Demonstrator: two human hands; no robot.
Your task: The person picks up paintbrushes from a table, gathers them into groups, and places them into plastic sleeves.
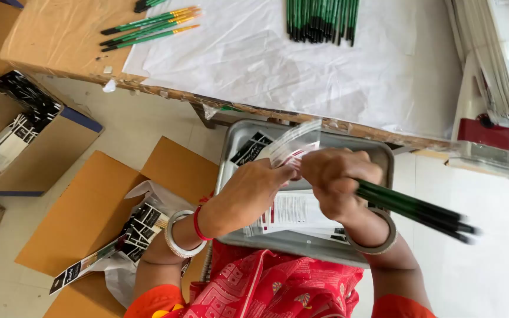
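The clear plastic sleeve (pixel 293 144) is pinched at its mouth by the left hand (pixel 254 191), over the far edge of the metal tray (pixel 231 159) on the person's lap. The right hand (pixel 334 179) is clenched around a bundle of green brushes (pixel 413 209), tips at the sleeve's opening, handles trailing right. Judging by this, the bundle is only starting in; most of its length is outside. Printed cards (pixel 293 215) lie in the tray. On the desk, 2 groups of loose brushes wait: one near the left edge (pixel 148 26), another at the far edge (pixel 322 20). Packed sets (pixel 128 238) lie on cardboard on the floor, so some are done.
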